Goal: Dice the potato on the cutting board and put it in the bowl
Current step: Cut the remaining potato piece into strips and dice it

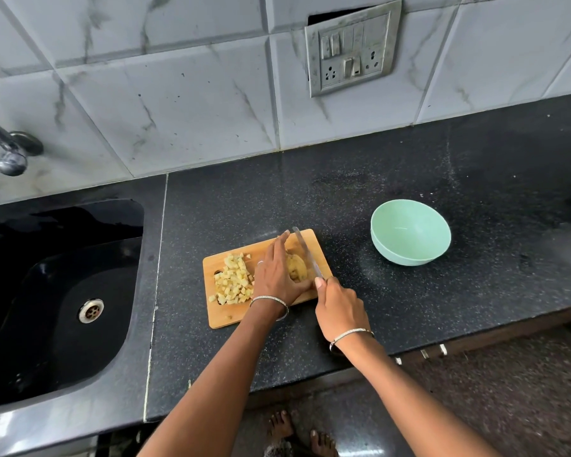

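While the potato (297, 267) is pressed by the flat left hand (275, 279), the knife (305, 250) is gripped, seemingly by its handle, in the right hand (338, 308).

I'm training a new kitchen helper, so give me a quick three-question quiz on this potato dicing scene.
1. True or false: the bowl is empty.
2. Which hand grips the knife? A) left B) right
3. Fill in: on the cutting board, the diced cubes lie on the side nearer the ____.

Key: 1 true; 2 B, the right hand; 3 sink.
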Demonstrator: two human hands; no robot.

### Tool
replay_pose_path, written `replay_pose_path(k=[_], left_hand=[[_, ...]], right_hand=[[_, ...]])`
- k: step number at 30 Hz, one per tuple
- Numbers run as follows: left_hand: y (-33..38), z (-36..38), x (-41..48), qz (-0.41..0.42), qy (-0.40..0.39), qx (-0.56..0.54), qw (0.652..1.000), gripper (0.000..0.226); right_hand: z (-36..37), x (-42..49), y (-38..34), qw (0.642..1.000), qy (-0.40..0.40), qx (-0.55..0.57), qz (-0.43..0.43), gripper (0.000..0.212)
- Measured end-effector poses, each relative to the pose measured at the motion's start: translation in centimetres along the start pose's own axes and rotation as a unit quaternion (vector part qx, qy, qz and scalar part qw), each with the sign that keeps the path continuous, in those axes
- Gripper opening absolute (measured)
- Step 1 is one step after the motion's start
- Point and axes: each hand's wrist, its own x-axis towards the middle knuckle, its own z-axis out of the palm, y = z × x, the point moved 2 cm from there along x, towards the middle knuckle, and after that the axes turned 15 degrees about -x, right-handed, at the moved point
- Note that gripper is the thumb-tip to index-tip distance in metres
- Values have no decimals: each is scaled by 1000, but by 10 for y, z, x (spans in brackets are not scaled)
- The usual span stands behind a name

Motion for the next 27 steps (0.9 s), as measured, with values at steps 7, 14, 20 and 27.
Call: replay_pose_path(k=[7, 14, 20, 27], left_hand=[[-9, -1, 16, 23, -9, 31, 999, 54], [-13, -3, 17, 32, 3, 4, 999, 63], [-15, -7, 14, -10, -34, -40, 999, 101], [-22, -14, 0, -2, 14, -101, 995, 80]], right_hand=[[6, -2, 22, 1000, -19, 21, 8, 41], [12, -2, 14, 998, -48, -27, -3, 43], [7, -5, 10, 999, -25, -30, 20, 42], [-2, -7, -6, 999, -17, -40, -26, 39]])
